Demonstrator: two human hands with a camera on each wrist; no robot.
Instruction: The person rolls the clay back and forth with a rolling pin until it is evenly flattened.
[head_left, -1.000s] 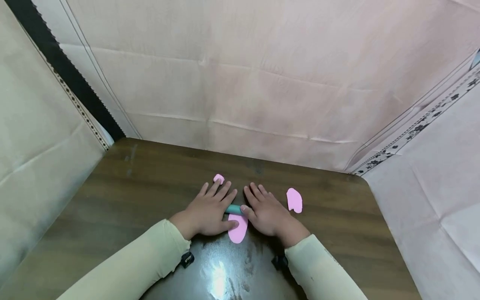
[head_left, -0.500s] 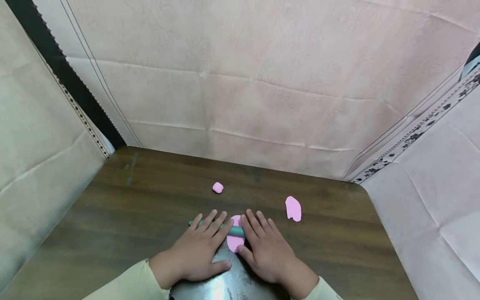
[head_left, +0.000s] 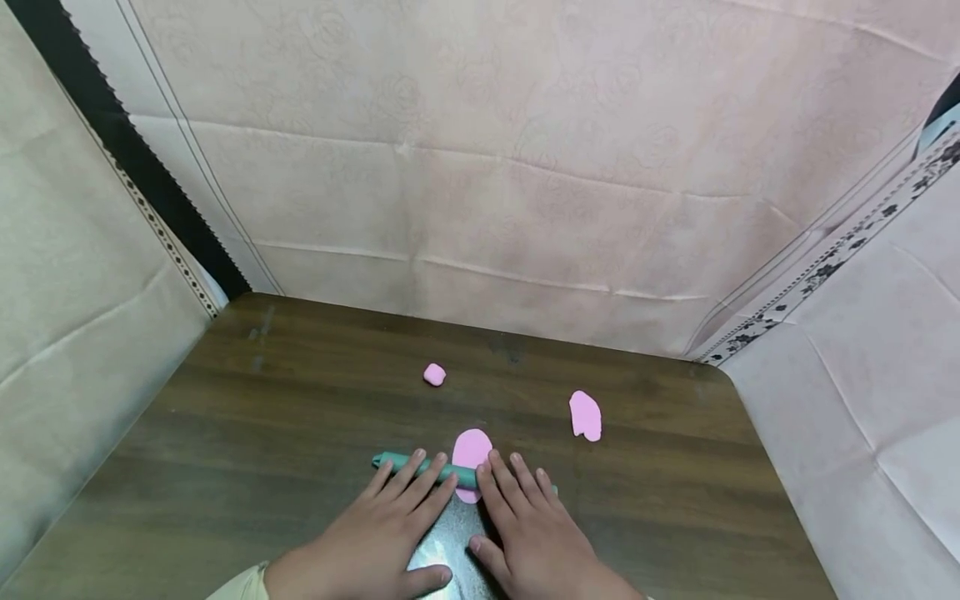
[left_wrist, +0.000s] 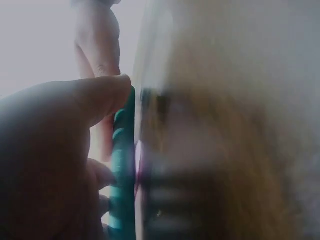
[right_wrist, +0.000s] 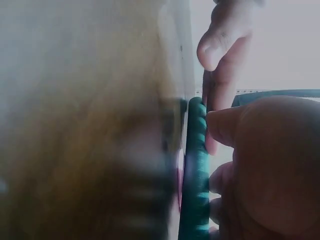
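Note:
A thin green rolling pin (head_left: 465, 477) lies crosswise over a flat pink oval of what looks like modelling clay (head_left: 471, 447). On the pin's left part rest the outstretched fingers of my left hand (head_left: 352, 537). My right hand (head_left: 528, 525) presses flat on the right part, covering most of that end. Both thumbs stick out inward, off the pin. The left wrist view has the ridged rolling pin (left_wrist: 124, 170) upright in frame under the fingers. In the right wrist view, fingertips touch the rolling pin (right_wrist: 195, 180), and a pink sliver of clay (right_wrist: 180, 175) shows beside it.
A small pink lump (head_left: 434, 374) lies farther back on the brown wooden table (head_left: 300, 400). Another flattened pink piece (head_left: 585, 416), notched at its near edge, lies to the right. Pale cloth (head_left: 480, 192) hangs around the table's back and sides.
Both hands have moved toward the body, rolling the pin from the pink oval's far end to its near part. The head view has tilted slightly. The other pink pieces stay put.

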